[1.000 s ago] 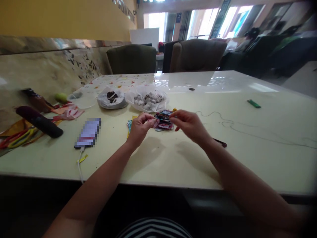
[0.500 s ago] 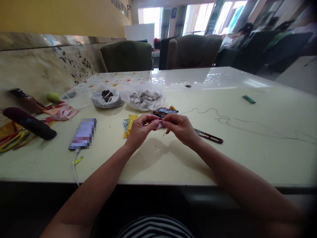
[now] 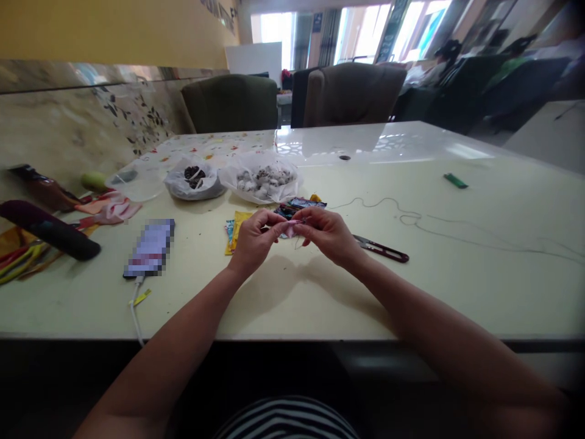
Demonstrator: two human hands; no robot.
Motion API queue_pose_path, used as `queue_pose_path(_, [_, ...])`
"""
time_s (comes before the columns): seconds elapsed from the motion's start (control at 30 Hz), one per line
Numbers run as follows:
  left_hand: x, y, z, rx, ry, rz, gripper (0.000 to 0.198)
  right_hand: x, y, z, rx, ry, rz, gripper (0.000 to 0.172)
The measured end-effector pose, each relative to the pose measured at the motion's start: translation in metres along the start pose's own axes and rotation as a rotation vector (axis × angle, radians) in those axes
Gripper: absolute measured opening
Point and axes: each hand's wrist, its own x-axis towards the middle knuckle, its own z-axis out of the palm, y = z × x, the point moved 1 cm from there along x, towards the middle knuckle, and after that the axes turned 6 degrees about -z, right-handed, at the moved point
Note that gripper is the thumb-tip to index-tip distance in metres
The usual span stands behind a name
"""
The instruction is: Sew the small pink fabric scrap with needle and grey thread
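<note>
Above the table's middle, my left hand (image 3: 256, 236) pinches one side of a small pink cloth piece (image 3: 291, 228). The other side is pinched by my right hand (image 3: 329, 231), close beside the left. A short thread hangs under the cloth. Behind the hands lie colourful packets (image 3: 299, 206), and a yellow packet (image 3: 238, 227) is partly hidden by my left hand. Thread snips (image 3: 384, 249) rest to the right of my right hand. A long thread (image 3: 414, 217) curls across the right side of the table.
Plastic bags hold white lumps (image 3: 265, 182) and dark pieces (image 3: 194, 175). At left are a phone (image 3: 150, 247) on a cable, a dark cylinder (image 3: 50, 230) and pink cloth (image 3: 116, 208). A green item (image 3: 456, 180) lies at right. Chairs and people are beyond.
The view has shifted slightly, moving the table items a little left in the picture. The pink cloth has turned slightly between my fingers; both hands still pinch it.
</note>
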Motion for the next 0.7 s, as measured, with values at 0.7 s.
queue_pose_path(0.7, [-0.001,-0.011,0.007,-0.24,0.054,-0.229,0.034,-0.001,-0.001,-0.005,-0.187,0.151,-0.11,0.021])
